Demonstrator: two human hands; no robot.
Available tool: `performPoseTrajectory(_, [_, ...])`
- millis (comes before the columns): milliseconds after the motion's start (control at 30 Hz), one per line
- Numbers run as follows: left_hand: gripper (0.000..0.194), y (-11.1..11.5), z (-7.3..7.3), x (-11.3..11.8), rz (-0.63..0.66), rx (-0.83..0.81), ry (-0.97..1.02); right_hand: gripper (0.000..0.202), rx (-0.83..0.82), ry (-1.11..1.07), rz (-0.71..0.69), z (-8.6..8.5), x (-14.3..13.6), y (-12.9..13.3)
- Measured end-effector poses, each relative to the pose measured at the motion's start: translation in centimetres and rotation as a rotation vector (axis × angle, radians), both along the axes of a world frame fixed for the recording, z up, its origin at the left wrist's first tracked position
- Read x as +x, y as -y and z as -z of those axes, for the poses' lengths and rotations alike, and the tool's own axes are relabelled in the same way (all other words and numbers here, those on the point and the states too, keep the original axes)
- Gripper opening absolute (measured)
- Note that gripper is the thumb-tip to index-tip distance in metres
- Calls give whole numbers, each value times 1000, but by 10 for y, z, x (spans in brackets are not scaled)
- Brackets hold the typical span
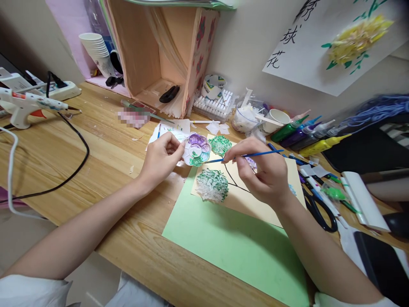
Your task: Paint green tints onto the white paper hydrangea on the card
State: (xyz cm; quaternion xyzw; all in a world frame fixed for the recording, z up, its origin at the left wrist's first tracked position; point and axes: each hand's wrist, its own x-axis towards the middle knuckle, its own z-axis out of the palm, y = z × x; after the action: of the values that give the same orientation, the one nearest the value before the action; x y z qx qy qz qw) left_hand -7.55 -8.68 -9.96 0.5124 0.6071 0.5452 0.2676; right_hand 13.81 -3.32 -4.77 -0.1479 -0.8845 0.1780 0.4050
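Observation:
My left hand (164, 155) pinches the rim of a small flower-shaped paint palette (195, 150), whose wells are smeared with purple, teal and green. Between the fingers of my right hand (263, 170) is a thin blue paintbrush (265, 152). Its tip reaches the green well at the palette's lower edge. Below lies a cream sheet (243, 204) with drawn dark stems and textured flower heads. One green-and-white flower head (212, 185) sits at its left, and a greener one (220, 145) is at the top. Part of the sheet is hidden by my right hand. A green sheet (223, 238) lies underneath.
A hot glue gun (25, 104) and its cable are at the left. Behind stand an open box (166, 47), cotton swabs (214, 104), a paper cup (277, 119) and paint bottles (289, 128). To the right lie black-handled scissors (319, 211), pens and a phone (380, 266).

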Motion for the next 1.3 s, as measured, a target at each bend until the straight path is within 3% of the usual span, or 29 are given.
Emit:
performPoseTrajectory(633, [23,1,-1,2,7,-18,3,18,-11,34,37,1,-3,1])
performPoseTrajectory(800, [22,0,0,0,3,-8,-15,16,-143,-195,77,5,0,1])
performPoseTrajectory(1000, [22,-3,0,-3,-13,19,13,18,-131,-79,-72,7,1,1])
performPoseTrajectory(1300, [21,-3,-1,-2,-25,16,-3,16,-55,40,-137,10,-6,3])
